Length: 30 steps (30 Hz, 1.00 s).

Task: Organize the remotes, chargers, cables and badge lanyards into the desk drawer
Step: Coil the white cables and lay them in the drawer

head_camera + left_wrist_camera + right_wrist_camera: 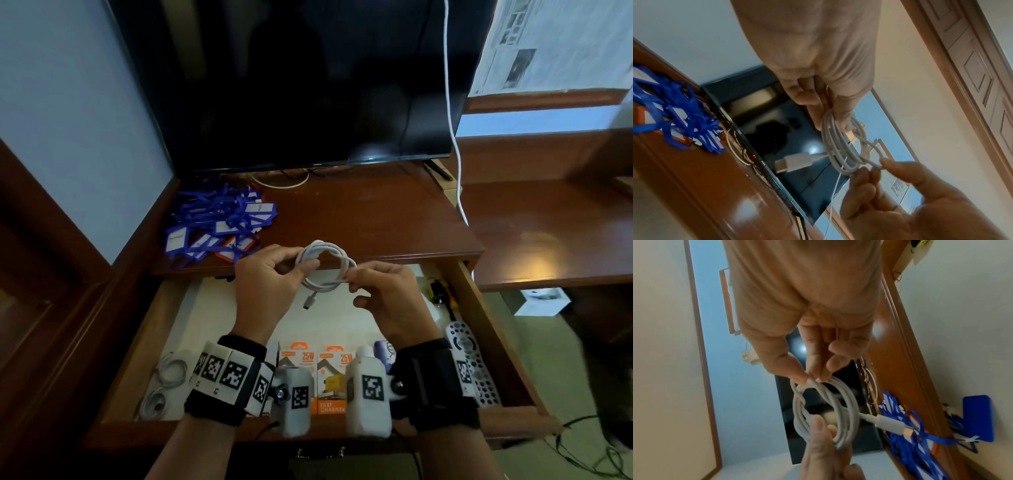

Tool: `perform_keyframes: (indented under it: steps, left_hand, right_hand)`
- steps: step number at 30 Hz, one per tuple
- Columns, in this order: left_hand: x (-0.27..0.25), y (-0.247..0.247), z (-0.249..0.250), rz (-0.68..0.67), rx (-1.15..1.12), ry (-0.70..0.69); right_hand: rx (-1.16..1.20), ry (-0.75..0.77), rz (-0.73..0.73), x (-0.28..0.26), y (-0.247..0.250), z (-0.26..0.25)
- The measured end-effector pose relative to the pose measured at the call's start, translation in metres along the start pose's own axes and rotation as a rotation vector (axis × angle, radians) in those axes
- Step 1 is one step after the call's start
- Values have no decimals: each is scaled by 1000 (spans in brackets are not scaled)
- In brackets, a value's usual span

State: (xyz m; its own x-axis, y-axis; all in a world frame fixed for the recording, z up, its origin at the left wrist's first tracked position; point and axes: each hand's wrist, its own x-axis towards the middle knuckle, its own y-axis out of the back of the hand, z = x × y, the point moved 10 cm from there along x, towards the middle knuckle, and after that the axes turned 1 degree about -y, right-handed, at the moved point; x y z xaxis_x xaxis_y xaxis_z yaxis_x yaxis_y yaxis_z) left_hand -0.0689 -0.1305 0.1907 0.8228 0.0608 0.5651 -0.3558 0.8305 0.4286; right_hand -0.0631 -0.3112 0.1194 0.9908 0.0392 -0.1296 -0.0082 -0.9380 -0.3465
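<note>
A coiled white cable (325, 265) hangs above the open drawer (493, 329), one plug end dangling below it. My left hand (274, 274) pinches the coil's left side and my right hand (373, 284) pinches its right side. The coil (840, 149) and its plug show in the left wrist view, and the coil (826, 412) again in the right wrist view. Inside the drawer lie two coiled cables (168, 373) at front left, two orange charger boxes (329, 377) in the middle and a grey remote (474, 363) at right. A heap of blue badge lanyards (219, 222) lies on the desktop, left.
A dark TV screen (291, 85) stands at the back of the desk (376, 219). A white cord (452, 137) hangs down at its right. Small tools (440, 291) lie in the drawer's far right corner. A lower wooden shelf (548, 240) extends to the right.
</note>
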Motion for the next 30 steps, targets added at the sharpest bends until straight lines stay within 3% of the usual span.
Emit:
perform_keyframes:
  steps: [8,14,18,21,25,30]
  left_hand:
    - [7,-6,18,3,66,-173]
    - [6,-10,19,25,106,-196]
    - [9,-2,6,91,33,-58]
    - [5,-3,-6,116,-95,148]
    - [-9,-19,-22,98,-341,447]
    - [-22,-31,-33,34,-477,632]
  right_hand:
    - [100,-17,-114,-7,-5,-8]
    - [136,-53,-92,-3,6,-6]
    - [0,7,-55,-2,10,-3]
    - [-72,53,-1,0,9,1]
    - [-33,54,28,3,3,8]
    - [76,100,23,1,2,3]
